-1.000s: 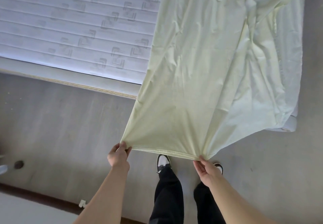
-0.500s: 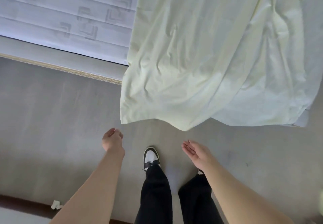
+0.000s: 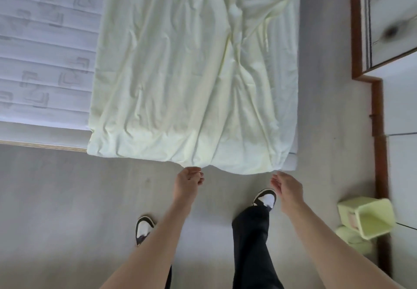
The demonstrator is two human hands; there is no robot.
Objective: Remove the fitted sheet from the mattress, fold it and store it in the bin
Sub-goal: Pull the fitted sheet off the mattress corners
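The pale yellow-green fitted sheet (image 3: 191, 74) lies wrinkled in a long strip along the right part of the white quilted mattress (image 3: 45, 58), and its near hem hangs over the mattress edge. My left hand (image 3: 189, 181) is just under that hem, fingers loosely curled, knuckles at the cloth, holding nothing that I can see. My right hand (image 3: 287, 186) is below the sheet's near right corner, fingers relaxed, a small gap from the cloth. A light green bin (image 3: 366, 218) sits tilted on the floor at the right.
Grey floor (image 3: 67, 198) spreads between me and the mattress. My two black-and-white shoes (image 3: 265, 197) stand on it. A brown-framed wall panel (image 3: 379, 108) runs along the right. A pale green bundle (image 3: 352, 239) lies below the bin.
I let go of the sheet, and it dropped onto the mattress. The view has swung right, bringing the bin into sight. Both hands have come back up to the near hem.
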